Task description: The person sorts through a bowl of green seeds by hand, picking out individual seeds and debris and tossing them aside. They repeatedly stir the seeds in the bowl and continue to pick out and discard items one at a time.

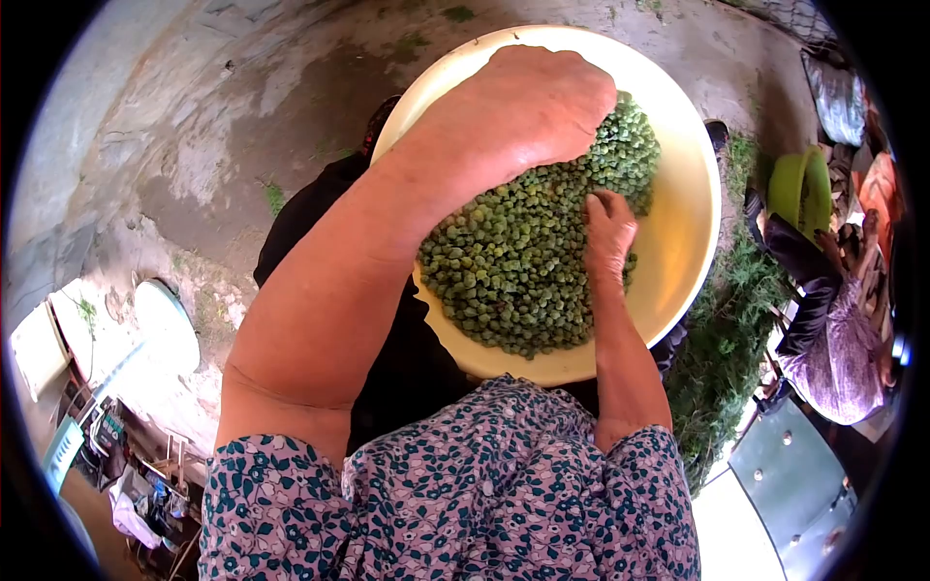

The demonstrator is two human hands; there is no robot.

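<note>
— Floral-print sleeves point(291, 504) fill the bottom of the head view. What are the arms doing?

— Both reach up the frame into a pale yellow basin point(683, 223), centre and upper right. The left hand point(538, 107) is clenched into a fist over the heap; whatever it grips is hidden. The right hand point(608, 230) rests on the green pods point(513, 271), fingers bent down into them; whether they pinch anything cannot be told.

— And what is in the basin?

— Small round green pods, piled against its lower left side, with the right wall bare.

— Any risk?

— Likely spillage. The heap sits close to the near rim, so a sweep of either hand or a tip of the basin could send pods onto the concrete ground point(194, 145). A loosened fist would scatter more.

— Other containers?

— A green bowl point(796, 189) at the right edge, beside a second person point(833, 339), its contents unclear. Cut greenery point(727, 329) lies between it and the basin.
</note>
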